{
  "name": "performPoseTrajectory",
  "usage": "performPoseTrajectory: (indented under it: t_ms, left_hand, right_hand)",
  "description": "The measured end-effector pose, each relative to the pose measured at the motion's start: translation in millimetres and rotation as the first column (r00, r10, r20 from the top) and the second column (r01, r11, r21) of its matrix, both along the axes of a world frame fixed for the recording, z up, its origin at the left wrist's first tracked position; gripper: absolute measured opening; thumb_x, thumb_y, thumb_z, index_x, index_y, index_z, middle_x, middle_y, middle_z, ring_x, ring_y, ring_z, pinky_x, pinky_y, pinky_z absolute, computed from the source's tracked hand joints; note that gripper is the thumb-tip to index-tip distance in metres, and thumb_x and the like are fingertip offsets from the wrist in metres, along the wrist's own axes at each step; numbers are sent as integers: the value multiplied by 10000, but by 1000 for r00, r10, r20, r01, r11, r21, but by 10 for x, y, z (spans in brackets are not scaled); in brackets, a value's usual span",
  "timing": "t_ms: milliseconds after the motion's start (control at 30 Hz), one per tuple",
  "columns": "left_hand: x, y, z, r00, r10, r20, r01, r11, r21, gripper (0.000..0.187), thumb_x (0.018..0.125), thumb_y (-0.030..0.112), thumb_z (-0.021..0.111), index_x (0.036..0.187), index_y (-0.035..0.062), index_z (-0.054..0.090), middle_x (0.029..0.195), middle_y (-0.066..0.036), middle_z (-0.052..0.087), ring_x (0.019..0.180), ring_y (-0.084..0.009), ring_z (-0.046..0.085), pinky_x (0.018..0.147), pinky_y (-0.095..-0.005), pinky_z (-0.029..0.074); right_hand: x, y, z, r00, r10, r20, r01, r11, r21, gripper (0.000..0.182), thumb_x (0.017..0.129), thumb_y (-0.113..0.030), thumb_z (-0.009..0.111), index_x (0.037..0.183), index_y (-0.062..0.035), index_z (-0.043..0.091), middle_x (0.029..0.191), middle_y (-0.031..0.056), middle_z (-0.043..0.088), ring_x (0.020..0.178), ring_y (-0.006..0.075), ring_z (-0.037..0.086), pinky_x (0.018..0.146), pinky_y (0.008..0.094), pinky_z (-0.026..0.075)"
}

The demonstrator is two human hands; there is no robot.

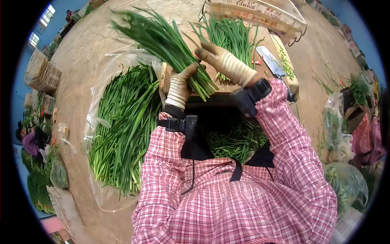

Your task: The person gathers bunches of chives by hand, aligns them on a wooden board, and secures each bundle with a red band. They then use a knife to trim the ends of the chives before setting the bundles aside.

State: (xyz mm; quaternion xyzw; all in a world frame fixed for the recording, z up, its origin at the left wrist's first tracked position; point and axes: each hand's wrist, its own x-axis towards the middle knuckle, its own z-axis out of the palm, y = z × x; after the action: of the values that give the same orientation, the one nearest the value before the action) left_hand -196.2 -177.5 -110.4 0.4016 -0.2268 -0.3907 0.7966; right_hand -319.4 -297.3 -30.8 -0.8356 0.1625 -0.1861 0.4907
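My left hand [183,83], in a dirty cream work glove, is closed around a bunch of green garlic chives [162,40]. The cut stalk ends point down toward me, and the leafy tops fan out up and left, slightly blurred. Beside the bunch is my gloved right hand [225,63], its fingers drawn together. A thin yellowish chive leaf [190,40] runs up from those fingertips. Beyond the right hand, more chives [231,38] lie on a wooden board [264,40]. A cleaver [269,59] rests on the board to the right, its dark handle toward me.
A large heap of chives [124,126] lies on clear plastic sheeting [91,118] at my left. Trimmings [235,140] lie below the board, near my lap. A plastic crate [260,16] stands behind the board. Stacked crates [42,73] and a person in purple [30,142] are far left.
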Motion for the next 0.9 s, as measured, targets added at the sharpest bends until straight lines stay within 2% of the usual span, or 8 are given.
performPoseTrajectory:
  t_ms: [100,167,300,400,567,700,767,900]
  left_hand:
    - [-136,-16,-159,988,34,-149,-38,999,-23,328,838,103,724,1145,3,666,1013,-69,707,871,-186,685,802,-336,578]
    - [-249,54,-141,976,-43,-213,47,999,18,348,829,104,731,1156,4,665,1043,-77,708,914,-201,685,829,-339,567]
    - [-336,-34,32,987,-114,-117,118,993,29,380,824,137,748,1169,4,659,1058,-70,703,942,-196,665,864,-338,540]
    - [-232,-326,429,972,-228,48,230,973,-23,434,817,150,744,1212,10,631,1131,-59,668,1004,-184,628,920,-317,500]
    - [198,-1229,530,931,-355,88,347,933,97,372,868,199,720,1172,3,636,1043,-84,693,926,-199,654,883,-327,522]
    - [370,-1818,-15,683,-446,579,50,819,572,683,774,281,835,1287,-56,536,1163,-126,668,1003,-213,636,934,-343,497]
    - [370,-1907,-255,739,-403,540,64,840,540,903,772,331,840,1414,-94,367,1243,-167,630,1113,-257,600,955,-330,489]
    - [260,-1727,-146,705,-333,626,-58,853,518,994,812,453,781,1438,-144,290,1301,-229,581,1140,-280,590,978,-338,472]
  right_hand:
    - [-202,202,-382,1000,18,20,-17,996,-85,947,688,-577,781,1281,98,479,1147,315,621,1074,350,639,844,388,535]
    - [-376,456,-182,908,-31,-417,12,999,-50,996,578,-539,849,1237,120,499,975,297,664,956,389,668,816,416,530]
    - [-414,413,-500,944,-192,-267,135,966,-219,1009,613,-400,864,1365,80,394,1012,268,671,955,353,669,859,395,520]
    - [-348,213,-421,965,-261,-7,261,965,6,729,677,-256,787,1254,72,484,906,214,688,859,303,683,783,379,546]
    - [-265,-129,-88,926,-298,-232,369,841,395,488,759,-280,741,1050,83,595,742,195,665,706,303,692,615,386,544]
    - [-292,-487,-791,974,-226,-5,226,973,55,360,806,-319,696,831,39,663,659,146,619,518,251,650,464,378,519]
    - [-285,-445,-698,905,-349,-244,425,714,556,342,797,-307,709,877,23,674,684,154,633,538,260,660,481,380,539]
    - [-306,-396,-679,916,-368,-161,392,729,561,363,791,-263,714,838,90,643,687,140,645,555,241,673,472,340,544]
